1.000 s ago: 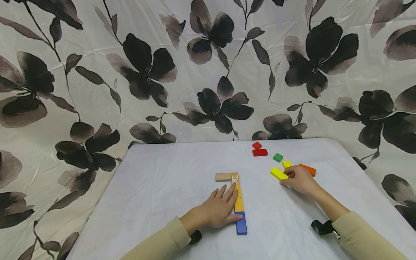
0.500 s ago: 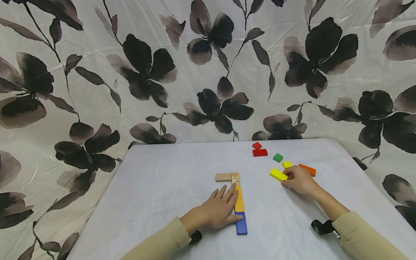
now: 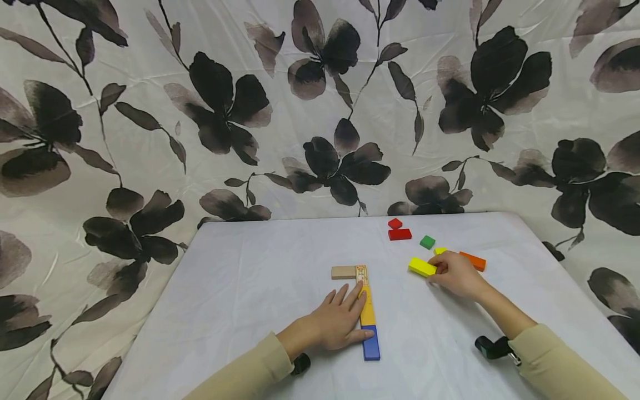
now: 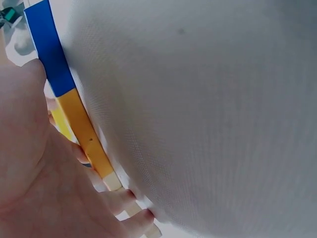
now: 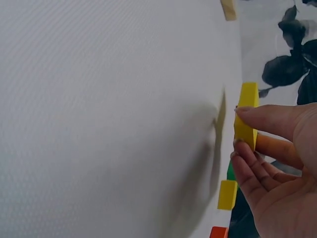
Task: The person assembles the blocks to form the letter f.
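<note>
A long yellow block (image 3: 422, 266) is pinched between the thumb and fingers of my right hand (image 3: 460, 274); the right wrist view shows it apart from its shadow on the cloth. My left hand (image 3: 337, 322) lies with straight, spread fingers along a row of blocks. That row has a blue block (image 3: 371, 349) nearest me, touched by the thumb, then an orange-yellow block (image 4: 84, 134), and a patterned wooden piece (image 3: 361, 272) at the far end. From there a plain wooden block (image 3: 343, 273) points left, making a corner.
Beyond the right hand lie a small yellow block (image 5: 228, 195), partly covered in the head view, and an orange block (image 3: 473, 261). Farther back sit a green block (image 3: 427, 242) and two red pieces, one a bar (image 3: 400, 234). White cloth covers the table (image 3: 250, 250); a floral curtain (image 3: 320, 111) hangs behind.
My right hand has shifted slightly left and away from me, carrying the long yellow block. It now covers more of the small yellow block. My left hand has stayed in place.
</note>
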{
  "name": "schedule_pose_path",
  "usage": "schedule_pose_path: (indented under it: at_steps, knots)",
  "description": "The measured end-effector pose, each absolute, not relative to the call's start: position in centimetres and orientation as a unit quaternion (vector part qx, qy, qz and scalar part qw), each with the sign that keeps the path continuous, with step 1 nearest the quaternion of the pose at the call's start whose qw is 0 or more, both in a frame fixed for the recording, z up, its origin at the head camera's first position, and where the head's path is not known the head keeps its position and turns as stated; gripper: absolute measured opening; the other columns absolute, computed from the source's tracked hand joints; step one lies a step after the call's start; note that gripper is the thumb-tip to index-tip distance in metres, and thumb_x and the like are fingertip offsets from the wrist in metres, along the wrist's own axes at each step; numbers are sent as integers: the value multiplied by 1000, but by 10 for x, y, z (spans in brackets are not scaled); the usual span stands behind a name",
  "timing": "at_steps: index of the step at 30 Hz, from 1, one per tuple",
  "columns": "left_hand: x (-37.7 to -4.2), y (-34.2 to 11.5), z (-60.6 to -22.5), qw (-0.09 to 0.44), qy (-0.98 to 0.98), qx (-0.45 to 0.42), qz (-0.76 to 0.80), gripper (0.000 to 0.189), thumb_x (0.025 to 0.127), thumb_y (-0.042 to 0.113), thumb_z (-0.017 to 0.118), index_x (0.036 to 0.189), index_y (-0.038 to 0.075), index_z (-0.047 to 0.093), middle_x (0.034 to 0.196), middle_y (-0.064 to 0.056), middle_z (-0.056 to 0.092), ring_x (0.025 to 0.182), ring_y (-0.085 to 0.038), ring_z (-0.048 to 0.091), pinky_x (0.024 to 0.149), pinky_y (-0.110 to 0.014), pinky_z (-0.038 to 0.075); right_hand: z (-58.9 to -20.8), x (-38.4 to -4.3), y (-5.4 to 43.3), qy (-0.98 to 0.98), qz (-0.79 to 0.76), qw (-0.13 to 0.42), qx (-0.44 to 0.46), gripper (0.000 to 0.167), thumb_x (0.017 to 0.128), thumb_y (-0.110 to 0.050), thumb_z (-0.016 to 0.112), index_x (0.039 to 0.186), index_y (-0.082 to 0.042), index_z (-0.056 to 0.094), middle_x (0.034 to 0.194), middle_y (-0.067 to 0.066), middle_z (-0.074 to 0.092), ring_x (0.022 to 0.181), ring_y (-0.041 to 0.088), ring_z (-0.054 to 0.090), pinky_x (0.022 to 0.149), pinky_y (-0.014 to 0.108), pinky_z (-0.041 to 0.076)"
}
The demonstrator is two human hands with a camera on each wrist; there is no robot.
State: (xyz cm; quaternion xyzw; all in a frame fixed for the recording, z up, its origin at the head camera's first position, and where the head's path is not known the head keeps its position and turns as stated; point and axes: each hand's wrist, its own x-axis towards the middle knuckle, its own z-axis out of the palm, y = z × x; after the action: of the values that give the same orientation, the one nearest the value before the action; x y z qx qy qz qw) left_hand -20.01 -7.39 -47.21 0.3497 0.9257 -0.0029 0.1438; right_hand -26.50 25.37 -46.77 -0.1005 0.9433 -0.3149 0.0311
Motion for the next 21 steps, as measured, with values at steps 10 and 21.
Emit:
schedule_pose_path:
  at_steps: [10, 21]
  knots:
    - [-203, -73, -474, 145, 925, 351, -6, 92, 100, 74, 26, 165, 11, 16, 173, -11, -1, 156, -39, 14, 120, -59, 24, -464, -265, 244, 938, -322, 29, -127, 38, 84, -7, 82, 117, 8, 71, 91, 6, 65, 81, 20, 55, 74, 35, 50]
    - [-203, -73, -473, 155, 924, 349, -2, 91, 100, 74, 26, 165, 11, 14, 173, -11, -3, 156, -40, 12, 121, -59, 22, -464, -267, 232, 930, -336, 32, -149, 35, 84, -6, 82, 115, 7, 72, 91, 8, 63, 80, 21, 53, 70, 28, 49]
